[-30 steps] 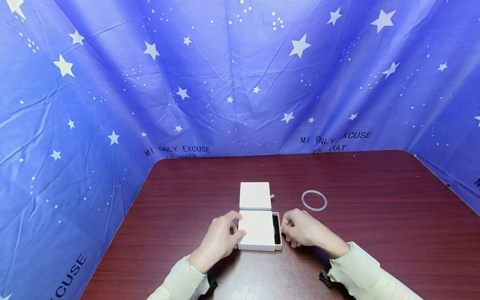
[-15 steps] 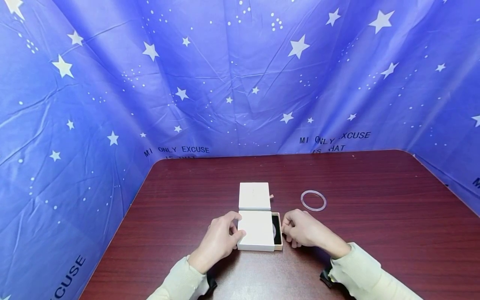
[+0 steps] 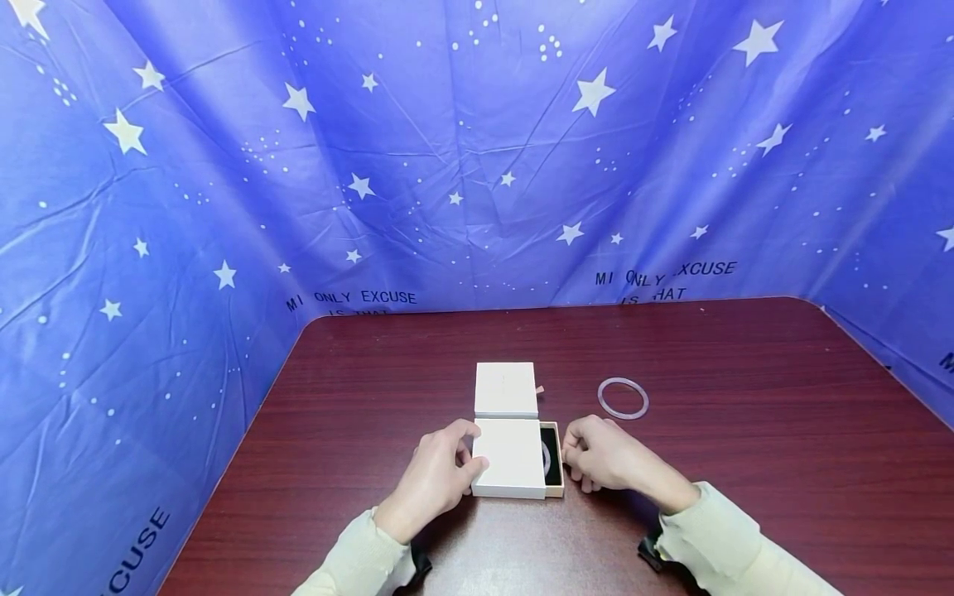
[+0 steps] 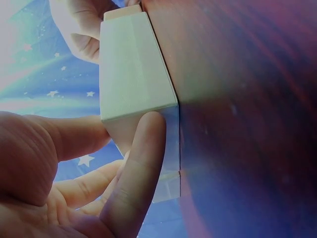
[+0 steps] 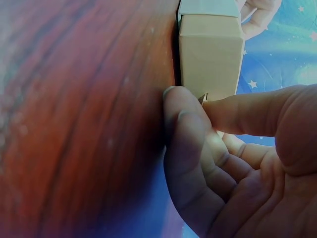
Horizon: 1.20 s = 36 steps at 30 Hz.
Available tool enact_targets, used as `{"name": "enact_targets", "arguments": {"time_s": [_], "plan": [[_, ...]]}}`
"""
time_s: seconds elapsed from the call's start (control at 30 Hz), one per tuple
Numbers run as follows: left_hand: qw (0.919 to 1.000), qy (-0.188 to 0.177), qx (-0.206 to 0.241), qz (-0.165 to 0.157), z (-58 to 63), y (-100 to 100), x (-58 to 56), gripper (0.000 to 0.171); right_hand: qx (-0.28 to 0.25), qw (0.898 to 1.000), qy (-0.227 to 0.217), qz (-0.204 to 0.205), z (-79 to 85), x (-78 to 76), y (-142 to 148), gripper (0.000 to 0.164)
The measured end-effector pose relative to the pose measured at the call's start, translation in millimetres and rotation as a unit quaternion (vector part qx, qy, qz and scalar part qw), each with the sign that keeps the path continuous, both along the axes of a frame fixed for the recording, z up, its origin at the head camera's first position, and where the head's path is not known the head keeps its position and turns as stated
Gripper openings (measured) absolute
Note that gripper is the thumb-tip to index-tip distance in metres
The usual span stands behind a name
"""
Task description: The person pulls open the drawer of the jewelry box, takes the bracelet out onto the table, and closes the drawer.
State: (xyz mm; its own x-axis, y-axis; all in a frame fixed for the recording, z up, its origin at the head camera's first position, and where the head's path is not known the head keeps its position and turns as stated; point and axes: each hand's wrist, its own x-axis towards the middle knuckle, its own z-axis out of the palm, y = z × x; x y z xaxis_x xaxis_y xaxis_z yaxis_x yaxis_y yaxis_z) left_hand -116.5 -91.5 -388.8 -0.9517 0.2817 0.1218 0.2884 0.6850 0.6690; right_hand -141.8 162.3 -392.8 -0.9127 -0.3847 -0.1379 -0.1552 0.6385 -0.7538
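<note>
A white drawer box (image 3: 508, 459) lies flat on the table, its tan inner drawer (image 3: 554, 492) standing partly out on the right. My left hand (image 3: 438, 473) grips the box's left end, thumb on the top near the corner and fingers at the side. In the drawer's black lining shows part of a pale ring-shaped bangle (image 3: 547, 460); the rest is hidden under the cover. At the drawer's front face, my right hand (image 3: 605, 455) pinches a small pull tab (image 5: 203, 98) between thumb and curled fingers. Most of the tab is covered by them.
A second white box (image 3: 505, 387) with a small pinkish tab (image 3: 540, 390) sits directly behind the first. To the right of it, a pale lilac bangle (image 3: 600, 398) lies on the dark red wooden table (image 3: 373, 372). A blue starry curtain (image 3: 462, 165) hangs around the table.
The drawer has slid slightly farther right out of its cover, and more of the bangle inside shows. My right hand has shifted right with it; the left hand stays put.
</note>
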Motion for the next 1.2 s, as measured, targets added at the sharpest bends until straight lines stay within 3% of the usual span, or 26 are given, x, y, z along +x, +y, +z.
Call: {"name": "enact_targets", "arguments": {"time_s": [1.2], "plan": [[1.0000, 0.004, 0.000, 0.001, 0.2, 0.1, 0.5, 0.033, -0.013, 1.000, -0.007, -0.010, 0.0, 1.7, 8.4, 0.017]]}}
